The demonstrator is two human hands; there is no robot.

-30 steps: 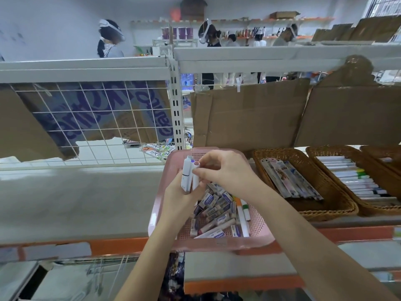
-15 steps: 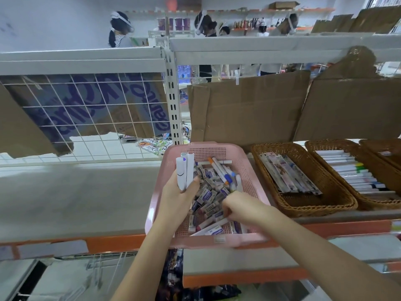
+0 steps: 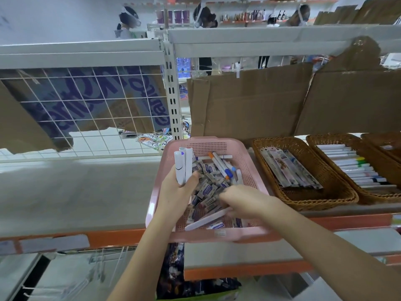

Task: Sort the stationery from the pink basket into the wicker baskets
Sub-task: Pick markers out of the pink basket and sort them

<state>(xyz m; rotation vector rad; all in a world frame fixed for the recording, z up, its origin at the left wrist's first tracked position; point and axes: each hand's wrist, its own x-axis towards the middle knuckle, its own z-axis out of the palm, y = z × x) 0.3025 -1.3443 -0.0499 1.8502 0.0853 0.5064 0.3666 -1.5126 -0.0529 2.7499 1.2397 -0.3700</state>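
Head view: left hand (image 3: 176,192) fingers grip white markers (image 3: 183,167); right hand (image 3: 243,200) fingers curl, digging among erasers (image 3: 207,187). Pink basket (image 3: 245,161) looks plenty full; wicker baskets (image 3: 325,198) partly stocked.

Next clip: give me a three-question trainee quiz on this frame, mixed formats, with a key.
1. True or false: the left hand holds white markers upright over the pink basket.
2. The right hand is: A) inside the pink basket among the erasers; B) over a wicker basket; C) on the cardboard.
3. Fill in: the nearest wicker basket holds flat ____ packets.

Key: 1 true; 2 A; 3 long, patterned.
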